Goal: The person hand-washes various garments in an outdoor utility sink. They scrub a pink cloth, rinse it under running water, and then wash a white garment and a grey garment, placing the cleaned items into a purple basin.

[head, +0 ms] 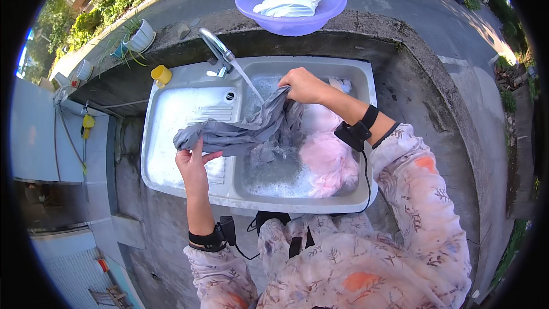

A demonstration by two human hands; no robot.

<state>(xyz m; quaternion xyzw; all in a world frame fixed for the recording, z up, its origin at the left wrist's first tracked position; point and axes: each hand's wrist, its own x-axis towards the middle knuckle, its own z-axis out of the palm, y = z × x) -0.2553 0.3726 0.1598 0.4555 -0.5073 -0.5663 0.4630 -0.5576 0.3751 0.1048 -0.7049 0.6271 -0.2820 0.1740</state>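
A wet grey cloth (231,137) stretches between my two hands above the sink (237,180). My left hand (195,159) grips its left end over the ribbed drainboard side. With bent fingers, my right hand (298,83) pinches the other end above the basin, and part of the cloth hangs down into the soapy water (279,171). From the chrome faucet (216,47), a stream of water (248,79) runs down behind the cloth. Soaked pink fabric (328,163) lies in the right part of the basin, beneath my right forearm.
On the concrete ledge behind the sink stands a purple plastic basin (291,25) with white cloth (287,5) inside. A yellow cup (161,75) sits at the sink's back left corner. Potted plants (139,37) line the ledge at left. A low concrete wall (441,90) curves along the right.
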